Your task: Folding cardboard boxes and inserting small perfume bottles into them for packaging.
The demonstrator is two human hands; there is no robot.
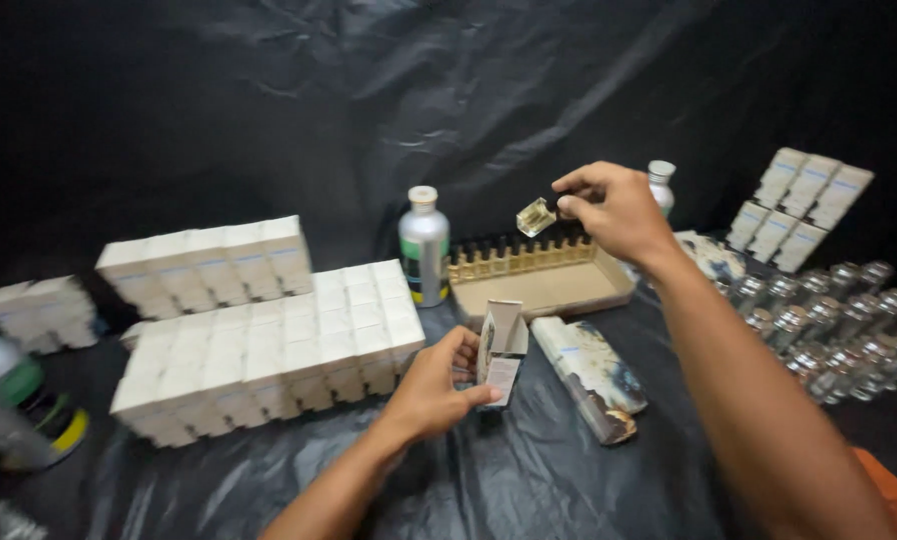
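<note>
Two things are held at once. A small glass vial (536,216) is pinched at the fingertips of the right hand (617,208), raised above the tray (554,288). An open carton (503,350) is clamped in the left hand (435,385), fingers wrapped about its lower half. The vial is judged light, smooth and breakable, best gripped across its body; the carton is thin and easily crushed, best taken by its edges.

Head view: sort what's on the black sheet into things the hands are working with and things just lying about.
In hand:
- small glass bottle, pinched by right hand
- open carton, held by left hand
- tray of bottles

Lying about:
- stacked white cartons
- silver bottle
- flat carton sleeve
- metal-capped vials
</note>
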